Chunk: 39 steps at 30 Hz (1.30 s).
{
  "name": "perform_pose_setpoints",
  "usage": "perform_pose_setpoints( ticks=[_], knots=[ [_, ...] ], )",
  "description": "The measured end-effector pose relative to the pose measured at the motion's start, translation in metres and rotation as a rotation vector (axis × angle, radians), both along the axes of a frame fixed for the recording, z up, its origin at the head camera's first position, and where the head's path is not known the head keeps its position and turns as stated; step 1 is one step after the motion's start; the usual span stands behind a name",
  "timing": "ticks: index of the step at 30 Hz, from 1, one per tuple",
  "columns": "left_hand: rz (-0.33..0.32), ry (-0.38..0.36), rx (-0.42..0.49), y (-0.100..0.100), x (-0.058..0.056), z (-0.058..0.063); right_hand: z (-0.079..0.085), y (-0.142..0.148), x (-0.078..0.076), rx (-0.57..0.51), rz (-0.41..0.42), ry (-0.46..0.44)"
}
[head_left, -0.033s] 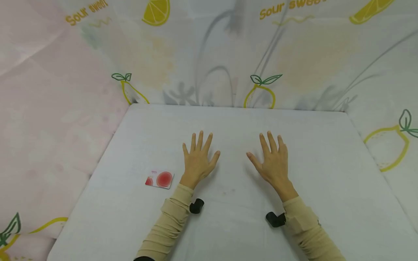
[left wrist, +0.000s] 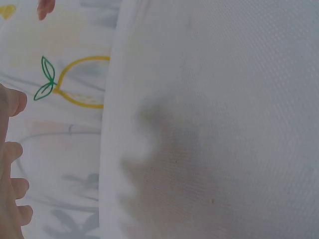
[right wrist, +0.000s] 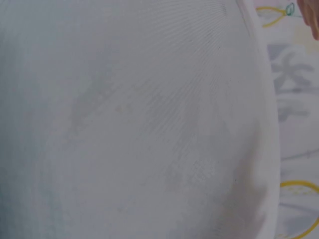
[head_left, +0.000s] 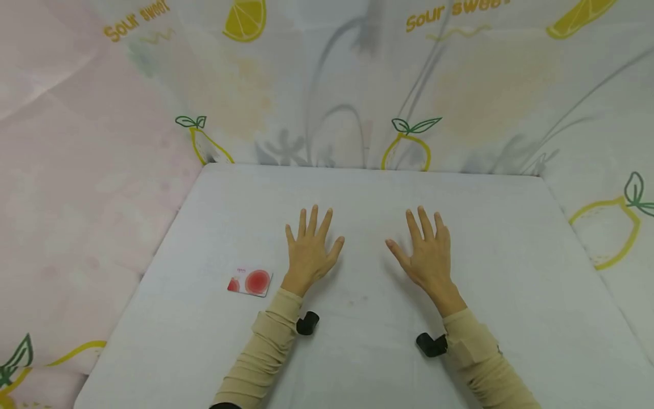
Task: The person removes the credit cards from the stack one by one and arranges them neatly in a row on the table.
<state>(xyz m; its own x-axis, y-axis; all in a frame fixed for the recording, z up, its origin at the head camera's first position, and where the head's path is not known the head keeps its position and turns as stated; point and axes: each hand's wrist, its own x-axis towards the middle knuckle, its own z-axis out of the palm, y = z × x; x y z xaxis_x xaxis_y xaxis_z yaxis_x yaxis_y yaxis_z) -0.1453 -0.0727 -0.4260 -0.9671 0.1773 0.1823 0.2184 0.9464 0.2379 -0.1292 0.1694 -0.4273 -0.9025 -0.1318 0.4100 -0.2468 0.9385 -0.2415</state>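
Observation:
My left hand (head_left: pixel 309 255) is held palm down over the white table, its fingers straight and spread, with nothing in it. To its left lies a small flat card (head_left: pixel 250 282), white with red circles printed on it. On the other side, my right hand (head_left: pixel 428 258) is spread in the same way, also holding nothing. Shadows fall on the cloth beneath both hands. In the left wrist view, my left fingers (left wrist: pixel 19 188) show along the left edge. The right wrist view catches fingers (right wrist: pixel 310 17) of the left hand in its top corner.
The table (head_left: pixel 357 363) has a white cover, and its far edge meets a hanging cloth (head_left: pixel 327 85) printed with lemons and lettering. Similar cloth hangs at the left and right sides. A black wrist camera (head_left: pixel 307 323) sits by the left cuff, another wrist camera (head_left: pixel 431 344) by the right.

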Motion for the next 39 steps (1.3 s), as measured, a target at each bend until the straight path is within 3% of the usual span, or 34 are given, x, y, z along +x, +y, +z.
perform_pose_setpoints(
  ticks=[13, 18, 22, 26, 32, 36, 39],
  knots=[
    [0.001, 0.005, 0.026, -0.003, 0.001, 0.007, 0.003, 0.001, -0.003, -0.027, 0.02, 0.043],
    [0.017, -0.033, 0.039, -0.01, 0.005, 0.01, 0.002, -0.003, -0.002, -0.045, 0.034, 0.021],
    [0.038, -0.032, 0.083, -0.021, 0.009, 0.012, 0.001, -0.007, -0.002, -0.075, 0.054, 0.059],
    [0.05, 0.051, 0.174, -0.036, 0.014, 0.011, -0.001, -0.012, -0.003, -0.138, 0.093, 0.139],
    [-0.034, 0.228, 0.355, -0.067, 0.023, 0.01, -0.005, -0.026, -0.007, -0.25, 0.148, 0.204],
    [-0.024, 0.24, 0.374, -0.099, 0.033, 0.01, -0.007, -0.041, -0.011, -0.31, 0.227, 0.193],
    [0.019, 0.195, 0.356, -0.125, 0.04, 0.009, -0.006, -0.053, -0.014, -0.365, 0.306, 0.162]
  ],
)
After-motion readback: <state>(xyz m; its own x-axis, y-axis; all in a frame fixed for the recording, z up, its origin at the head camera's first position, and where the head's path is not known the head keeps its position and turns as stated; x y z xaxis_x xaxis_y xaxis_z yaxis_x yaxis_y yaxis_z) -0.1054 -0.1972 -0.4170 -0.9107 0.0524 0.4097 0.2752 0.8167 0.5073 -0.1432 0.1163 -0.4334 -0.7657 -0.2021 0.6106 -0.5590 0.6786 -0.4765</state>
